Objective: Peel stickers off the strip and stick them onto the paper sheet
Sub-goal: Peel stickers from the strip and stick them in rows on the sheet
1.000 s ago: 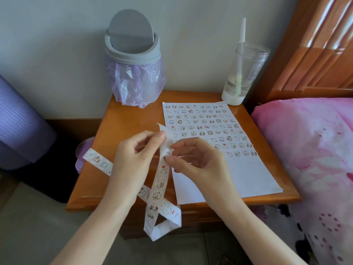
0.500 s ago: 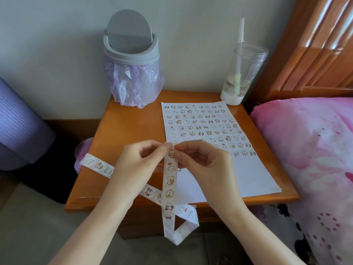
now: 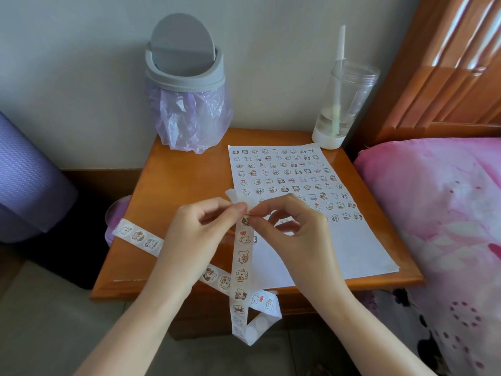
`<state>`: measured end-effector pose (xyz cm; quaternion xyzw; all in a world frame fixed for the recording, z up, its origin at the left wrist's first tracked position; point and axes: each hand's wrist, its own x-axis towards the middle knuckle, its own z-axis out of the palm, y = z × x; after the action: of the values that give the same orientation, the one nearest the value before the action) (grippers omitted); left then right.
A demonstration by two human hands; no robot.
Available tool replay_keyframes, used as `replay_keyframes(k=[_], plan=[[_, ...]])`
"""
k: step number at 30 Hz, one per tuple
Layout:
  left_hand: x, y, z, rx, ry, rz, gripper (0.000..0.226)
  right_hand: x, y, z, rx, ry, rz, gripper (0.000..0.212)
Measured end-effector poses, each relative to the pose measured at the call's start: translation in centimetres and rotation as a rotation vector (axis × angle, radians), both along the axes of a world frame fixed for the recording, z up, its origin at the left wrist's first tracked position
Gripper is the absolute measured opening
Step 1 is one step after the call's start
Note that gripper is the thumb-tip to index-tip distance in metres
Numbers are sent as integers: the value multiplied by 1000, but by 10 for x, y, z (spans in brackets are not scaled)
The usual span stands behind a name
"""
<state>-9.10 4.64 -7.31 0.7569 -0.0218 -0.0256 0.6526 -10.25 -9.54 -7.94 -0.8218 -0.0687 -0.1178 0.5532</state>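
A long white sticker strip (image 3: 242, 263) with cartoon animal stickers hangs over the front edge of the wooden nightstand (image 3: 173, 185) and loops back up to the left. My left hand (image 3: 198, 234) pinches the strip near its top end. My right hand (image 3: 291, 226) pinches at the topmost sticker on the strip, fingertip to fingertip with the left. The white paper sheet (image 3: 333, 248) lies on the nightstand behind my hands. Its upper half holds several rows of small stickers and its lower half is blank.
A grey swing-lid bin (image 3: 184, 77) with a purple liner stands at the back left of the nightstand. A clear cup (image 3: 343, 104) with a straw is at the back right. A pink bed cover (image 3: 439, 226) lies to the right, a purple mat roll (image 3: 24, 180) to the left.
The strip's hanging loop has swung to the right and now hangs straighter. My two hands have drawn together at the strip's top end, and the right fingertips now pinch at the top sticker.
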Motion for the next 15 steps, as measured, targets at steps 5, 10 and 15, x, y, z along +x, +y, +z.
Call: replay_keyframes(k=[5, 10, 15], plan=[[2, 1, -2, -41, 84, -7, 16, 1, -1, -3, -84, -4, -7, 24], [4, 2, -2, -129, 225, -21, 16, 3, -3, -5, -147, -34, 12, 16], [6, 2, -4, -160, 278, -15, 17, 2, -4, -7, -192, -28, 38, 22]])
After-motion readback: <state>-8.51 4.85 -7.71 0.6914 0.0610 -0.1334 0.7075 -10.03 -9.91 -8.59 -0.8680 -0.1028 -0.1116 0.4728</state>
